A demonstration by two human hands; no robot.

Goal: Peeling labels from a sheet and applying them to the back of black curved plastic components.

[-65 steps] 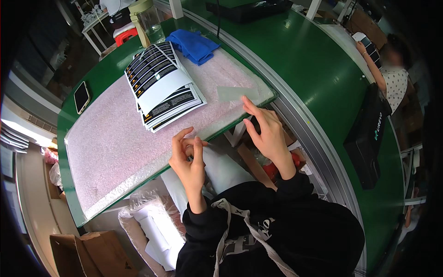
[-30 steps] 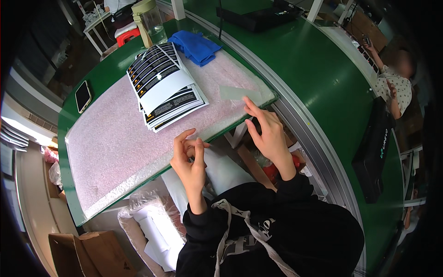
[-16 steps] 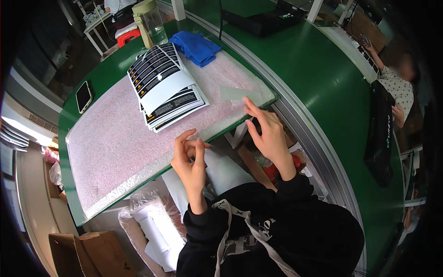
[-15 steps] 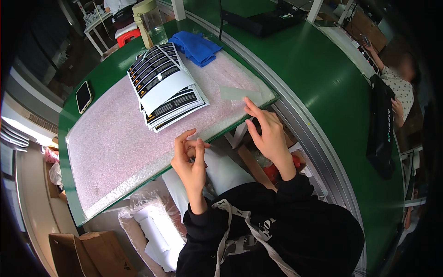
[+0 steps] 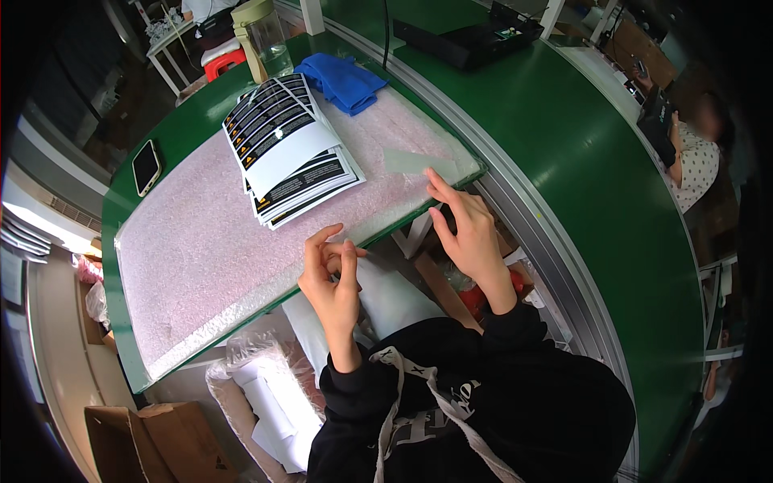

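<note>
My left hand [image 5: 332, 282] is held over the front edge of the padded mat [image 5: 193, 249], its fingers loosely curled and apart, nothing visible in them. At the mat's right corner, my right hand [image 5: 469, 233] has its fingers spread, fingertips touching or close to a pale translucent strip [image 5: 407, 162]. It grips nothing. Beyond my hands lies a fanned stack of black-and-white printed sheets [image 5: 294, 165]. A crumpled blue cloth [image 5: 342, 83] sits behind the stack, on the mat's far side.
A clear bottle [image 5: 274, 56] stands at the back, a phone [image 5: 146, 169] at the left. Past the metal rail [image 5: 531, 209], a green surface [image 5: 596, 201] carries a black device [image 5: 471, 40]. A person [image 5: 696, 153] is far right. Below are a carton [image 5: 153, 443] and a plastic-lined box [image 5: 233, 386].
My hands have stayed in place. The far black device has shifted slightly right. At far right, the long black item has left the green surface's near part; the person now has a black item farther back.
</note>
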